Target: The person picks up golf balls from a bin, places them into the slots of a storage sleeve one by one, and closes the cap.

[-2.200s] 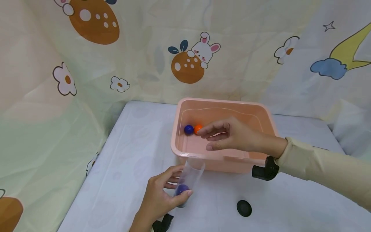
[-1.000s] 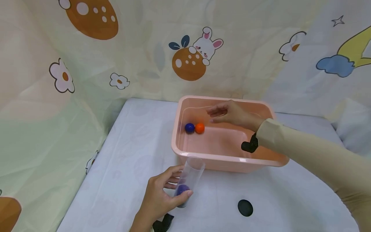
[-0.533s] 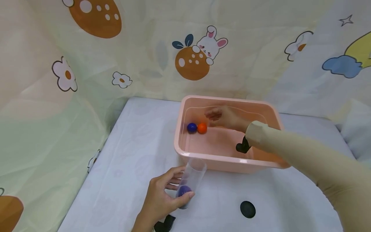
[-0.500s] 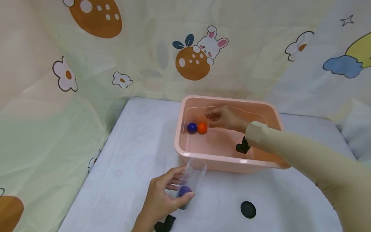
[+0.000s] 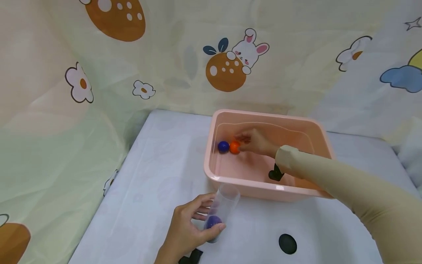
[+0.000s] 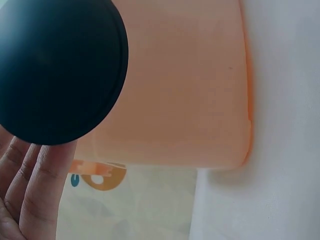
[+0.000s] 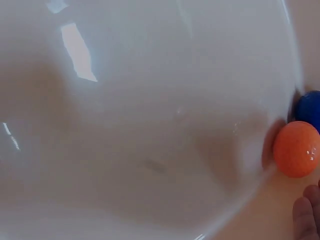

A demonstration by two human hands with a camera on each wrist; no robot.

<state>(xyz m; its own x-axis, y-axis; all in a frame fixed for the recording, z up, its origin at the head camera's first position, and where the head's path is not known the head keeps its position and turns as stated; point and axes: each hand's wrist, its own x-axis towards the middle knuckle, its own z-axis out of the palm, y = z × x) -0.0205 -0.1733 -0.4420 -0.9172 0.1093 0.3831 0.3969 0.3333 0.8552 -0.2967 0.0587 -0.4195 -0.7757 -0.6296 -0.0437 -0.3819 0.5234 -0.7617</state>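
My left hand [image 5: 188, 226] grips a clear tube [image 5: 228, 200], tilted with its open top toward the basin. Low inside the tube sits a dark blue ball [image 5: 213, 221]. The left wrist view shows the tube's dark round base [image 6: 60, 70] hiding part of the fingers [image 6: 42, 192]. Inside the pink basin [image 5: 250, 183], my right hand [image 5: 258, 142] reaches with loosely bent fingers to an orange ball [image 5: 234, 147]; a blue ball [image 5: 223, 147] lies beside it. In the right wrist view the fingertips [image 7: 303, 215] are just below the orange ball [image 7: 296, 149].
A black round disc [image 5: 288, 244] lies on the white-covered table [image 5: 158, 165] in front of the basin. A printed cloth [image 5: 171, 55] hangs behind and on the left side of the table.
My right hand has moved down into the basin, from above it to the orange ball. The left hand keeps its grip on the tube. The whole head view has shifted slightly.
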